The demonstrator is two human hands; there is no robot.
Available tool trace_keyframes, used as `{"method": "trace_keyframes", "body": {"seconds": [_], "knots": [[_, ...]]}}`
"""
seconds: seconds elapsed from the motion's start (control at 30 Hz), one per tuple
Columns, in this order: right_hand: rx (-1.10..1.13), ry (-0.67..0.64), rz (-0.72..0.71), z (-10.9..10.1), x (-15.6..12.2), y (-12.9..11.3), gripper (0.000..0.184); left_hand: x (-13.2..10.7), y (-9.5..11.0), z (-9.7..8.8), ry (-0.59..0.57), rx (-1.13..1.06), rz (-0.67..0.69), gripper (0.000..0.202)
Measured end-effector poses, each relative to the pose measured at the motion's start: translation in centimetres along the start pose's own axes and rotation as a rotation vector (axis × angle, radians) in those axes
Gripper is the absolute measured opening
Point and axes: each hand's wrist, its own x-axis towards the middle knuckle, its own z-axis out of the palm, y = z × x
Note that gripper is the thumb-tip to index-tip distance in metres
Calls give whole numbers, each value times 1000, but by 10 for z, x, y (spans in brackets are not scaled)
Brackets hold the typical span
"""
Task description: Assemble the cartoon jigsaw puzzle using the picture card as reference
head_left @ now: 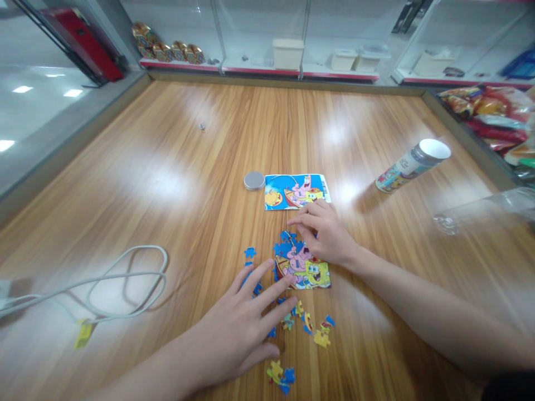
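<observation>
A partly joined jigsaw puzzle (298,264) with cartoon figures lies on the table. My left hand (246,320) is open, fingers spread, with its fingertips over the puzzle's left edge and some loose blue pieces. My right hand (324,231) is bent over the puzzle's upper right, its fingers drawn together close to the top edge; whatever they hold is hidden. Loose pieces lie about: a blue piece (249,252) on the left, a yellow piece (321,338) below the puzzle, and a small group (282,376) nearest me. The picture card (288,192) lies just beyond the puzzle.
A round metal lid (254,180) lies left of the card. On the right, an open printed tube (412,165) stands near a clear plastic bottle (480,211). A white cable (125,275) loops at the left. Shelves (259,69) line the table's far side.
</observation>
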Motion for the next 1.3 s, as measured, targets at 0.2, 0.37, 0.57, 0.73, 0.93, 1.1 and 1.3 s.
{"method": "trace_keyframes", "body": {"seconds": [0.2,0.37,0.57,0.73,0.93,1.1,1.3], "knots": [[-75,-56,-25,3,-2,-8,20,-1,0,2,5,-1,-3,74],[-86,-50,2,10,-1,-2,19,-1,0,4,2,16,2,74],[-71,-7,-25,13,4,1,18,-1,0,4,-8,20,11,74],[-103,61,42,8,3,-4,16,-1,-1,5,-5,18,15,74],[-104,-27,30,13,4,-11,17,0,0,4,-6,9,10,76],[-83,-111,11,17,21,-14,14,2,1,2,22,1,10,78],[-75,-88,-47,22,22,-14,20,0,-8,4,77,4,18,78]]}}
